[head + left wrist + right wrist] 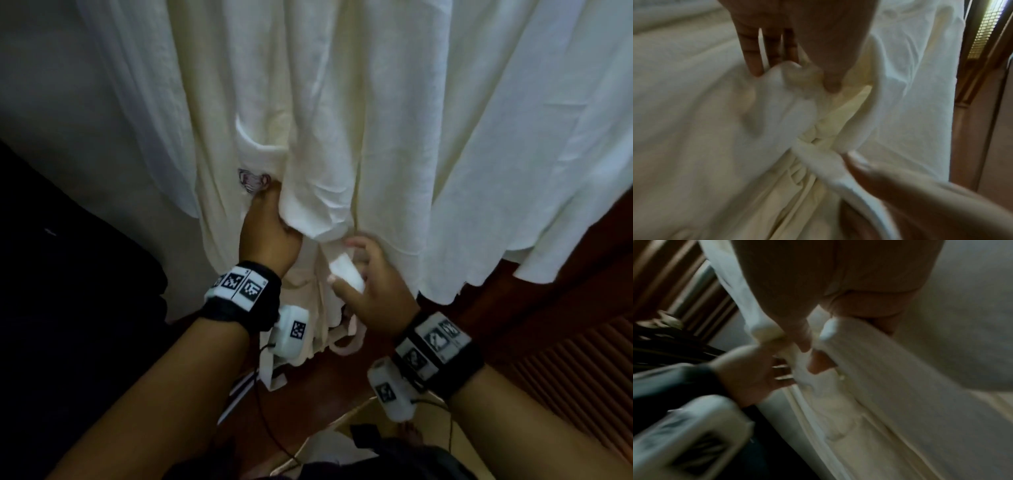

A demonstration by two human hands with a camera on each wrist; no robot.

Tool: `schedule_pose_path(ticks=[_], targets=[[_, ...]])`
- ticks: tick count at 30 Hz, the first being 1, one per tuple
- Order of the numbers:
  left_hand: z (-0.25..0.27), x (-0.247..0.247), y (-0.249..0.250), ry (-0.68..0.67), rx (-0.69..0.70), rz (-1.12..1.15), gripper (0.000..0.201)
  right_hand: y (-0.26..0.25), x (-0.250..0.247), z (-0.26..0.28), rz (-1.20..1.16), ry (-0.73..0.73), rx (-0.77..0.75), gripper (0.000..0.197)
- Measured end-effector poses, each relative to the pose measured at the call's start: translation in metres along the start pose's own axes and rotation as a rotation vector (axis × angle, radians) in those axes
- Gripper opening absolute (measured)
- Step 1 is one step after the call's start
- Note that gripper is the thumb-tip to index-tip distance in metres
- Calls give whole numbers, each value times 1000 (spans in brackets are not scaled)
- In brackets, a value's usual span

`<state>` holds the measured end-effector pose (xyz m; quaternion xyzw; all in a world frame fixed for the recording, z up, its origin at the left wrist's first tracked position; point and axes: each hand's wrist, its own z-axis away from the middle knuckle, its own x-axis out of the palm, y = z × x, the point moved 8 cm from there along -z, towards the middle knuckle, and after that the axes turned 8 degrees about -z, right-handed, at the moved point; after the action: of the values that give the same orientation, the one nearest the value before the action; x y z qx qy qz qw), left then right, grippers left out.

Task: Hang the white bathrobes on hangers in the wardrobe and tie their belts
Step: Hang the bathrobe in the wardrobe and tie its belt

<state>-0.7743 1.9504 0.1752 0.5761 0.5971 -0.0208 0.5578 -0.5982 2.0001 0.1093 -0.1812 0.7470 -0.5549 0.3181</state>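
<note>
Both my hands work at the hanging bathrobe (342,137): left hand (267,233) fingers clamped on a fold, right hand (370,287) pinching the belt (346,274). Small embroidered emblem (253,180), seemingly unreadable.

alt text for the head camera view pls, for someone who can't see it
Two bare hands work at the waist of a white bathrobe hanging in front of the person: the left hand grips a bunched fold of the robe, and the right hand pinches a white belt end. Both wrists wear black bands with printed markers, and more white robe fabric hangs on either side.
</note>
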Motion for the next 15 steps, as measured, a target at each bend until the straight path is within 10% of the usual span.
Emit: schedule_pose_path(ticks=[7,12,15], targets=[[22,38,53,-719,262,446,42,28,23,15,163,-267,22,13],[-23,-68,-51,373,-67,330,31,31,16,-6,-99,-160,226,23],[-20,-83,-109,593,-250,87,63,22,20,-13,-214,-143,268,39]])
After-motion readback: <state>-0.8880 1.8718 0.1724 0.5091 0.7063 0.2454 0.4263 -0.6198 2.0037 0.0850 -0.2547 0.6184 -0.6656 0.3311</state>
